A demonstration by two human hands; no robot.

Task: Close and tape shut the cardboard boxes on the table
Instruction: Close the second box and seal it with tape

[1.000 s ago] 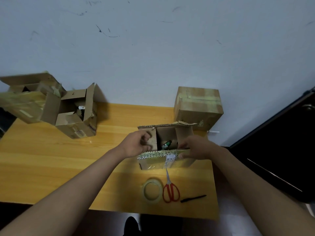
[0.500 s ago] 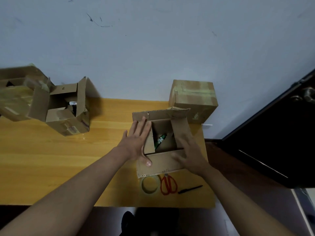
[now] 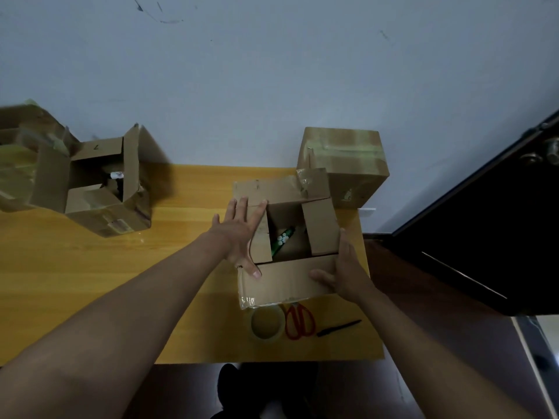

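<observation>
Centre of the frame, on the yellow table (image 3: 90, 267): an open cardboard box (image 3: 287, 276), near flap folded out toward the viewer, far flap standing back, two side flaps angled inward, a green printed item (image 3: 282, 241) showing inside. Left hand (image 3: 239, 234) reaching in from lower left along a long bare forearm, fingers straight and spread, palm laid flat on the left side flap, thumb tip down on the near flap; nothing gripped. Right hand (image 3: 348, 270) coming from lower right, fingers extended up along the box's right edge against the right side flap, thumb pressing on the near flap; relaxed and flat, no curl round anything. Just below the box: tape roll (image 3: 266, 325), red-handled scissors (image 3: 299, 320) beside it, black pen (image 3: 338, 328) to their right. Upper right of the table: a taped box (image 3: 344, 155), closed, touching the far flap's corner. Upper left: two open boxes (image 3: 99, 189), the leftmost blurred at the frame edge. Dark door (image 3: 499, 222) at right.
</observation>
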